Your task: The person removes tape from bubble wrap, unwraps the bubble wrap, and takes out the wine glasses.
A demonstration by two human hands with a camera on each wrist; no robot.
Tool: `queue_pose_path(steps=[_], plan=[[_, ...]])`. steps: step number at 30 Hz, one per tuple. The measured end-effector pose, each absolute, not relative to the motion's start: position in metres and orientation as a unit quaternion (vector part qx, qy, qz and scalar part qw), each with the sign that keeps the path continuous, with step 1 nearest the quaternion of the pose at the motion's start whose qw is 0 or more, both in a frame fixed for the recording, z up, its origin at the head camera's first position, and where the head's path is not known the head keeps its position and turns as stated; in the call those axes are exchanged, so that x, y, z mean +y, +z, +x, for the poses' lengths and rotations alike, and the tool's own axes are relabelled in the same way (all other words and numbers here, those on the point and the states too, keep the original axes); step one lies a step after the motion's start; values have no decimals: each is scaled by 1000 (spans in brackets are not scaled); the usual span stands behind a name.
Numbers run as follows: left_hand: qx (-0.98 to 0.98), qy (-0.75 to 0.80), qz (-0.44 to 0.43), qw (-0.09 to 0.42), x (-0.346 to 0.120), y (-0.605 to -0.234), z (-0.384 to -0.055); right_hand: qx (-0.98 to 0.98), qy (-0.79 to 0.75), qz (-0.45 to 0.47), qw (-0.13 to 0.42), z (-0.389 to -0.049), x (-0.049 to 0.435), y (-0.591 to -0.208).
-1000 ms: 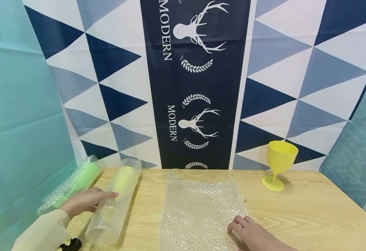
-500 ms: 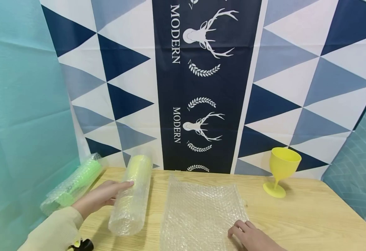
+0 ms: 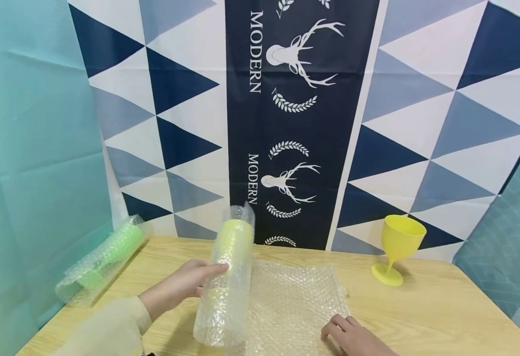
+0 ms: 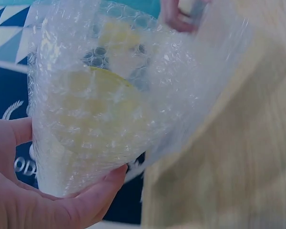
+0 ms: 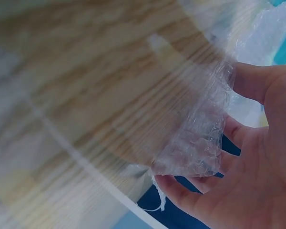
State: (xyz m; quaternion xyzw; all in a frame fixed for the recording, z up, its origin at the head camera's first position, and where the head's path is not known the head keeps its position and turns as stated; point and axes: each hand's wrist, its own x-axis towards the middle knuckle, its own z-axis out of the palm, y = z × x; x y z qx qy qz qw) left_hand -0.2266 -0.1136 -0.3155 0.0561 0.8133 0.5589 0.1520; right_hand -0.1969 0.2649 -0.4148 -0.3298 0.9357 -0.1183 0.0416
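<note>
My left hand (image 3: 188,282) grips a bubble-wrapped yellow cup (image 3: 235,249) from its left side, thumb across the front. The roll is held tilted, above the table and overlapping the left edge of a flat bubble wrap sheet (image 3: 288,301). Up close in the left wrist view, a curved yellow rim shows through the wrap (image 4: 95,109), between the thumb and fingers. At the sheet's right edge, my right hand (image 3: 353,336) holds the wrap with bent fingers. The right wrist view has this clear edge (image 5: 200,138) between the thumb and fingers.
A yellow goblet (image 3: 400,240) stands upright at the back right of the wooden table (image 3: 438,306). Far left, a bubble-wrapped green item (image 3: 108,257) lies beside the teal cloth side wall (image 3: 37,163). A patterned cloth (image 3: 188,128) hangs behind the table.
The left hand has lifted the wrapped yellow cup off the left of the table and carried it rightward to the sheet. The right hand has stayed at the sheet's right edge.
</note>
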Motion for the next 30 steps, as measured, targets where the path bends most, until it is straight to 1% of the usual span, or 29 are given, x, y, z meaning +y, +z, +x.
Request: queue_pose_path(steps=[7, 14, 19, 25, 30], plan=[[802, 557, 90, 194, -88, -328, -221, 941, -132, -305, 60, -194, 263, -411], [813, 546, 50, 196, -65, -351, -221, 946, -132, -288, 76, -193, 260, -406], [802, 553, 31, 225, -52, -366, -223, 947, -136, -281, 81, -191, 258, -404], [750, 612, 41, 248, -39, -377, -224, 945, -137, -285, 82, -192, 258, -402], [742, 622, 40, 249, -25, -381, -225, 943, -141, -288, 88, -191, 260, -401]])
